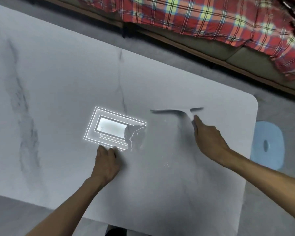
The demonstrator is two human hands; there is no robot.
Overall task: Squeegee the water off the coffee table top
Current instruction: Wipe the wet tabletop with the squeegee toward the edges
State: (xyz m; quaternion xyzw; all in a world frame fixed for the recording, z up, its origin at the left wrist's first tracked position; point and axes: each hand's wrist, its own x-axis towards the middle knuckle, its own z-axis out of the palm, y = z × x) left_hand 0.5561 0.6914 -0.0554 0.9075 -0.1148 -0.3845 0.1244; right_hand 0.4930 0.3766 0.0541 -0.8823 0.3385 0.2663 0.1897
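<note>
A white marble-patterned coffee table top (pixel 61 86) fills most of the view. My right hand (pixel 208 140) grips the handle of a pale grey squeegee (pixel 175 111), whose blade lies across the table's right part, blurred by motion. A small puddle of water (pixel 134 138) glistens near the centre, beside the bright reflection of a ceiling light (pixel 112 128). Tiny droplets (pixel 167 163) dot the surface below the squeegee. My left hand (pixel 107 160) rests on the table with its fingertips down, just left of the puddle.
A red plaid blanket (pixel 211 19) covers a sofa along the far side. A light blue plastic object (pixel 267 145) lies on the grey floor past the table's right edge. The table's rounded corner (pixel 255 101) is close to the squeegee.
</note>
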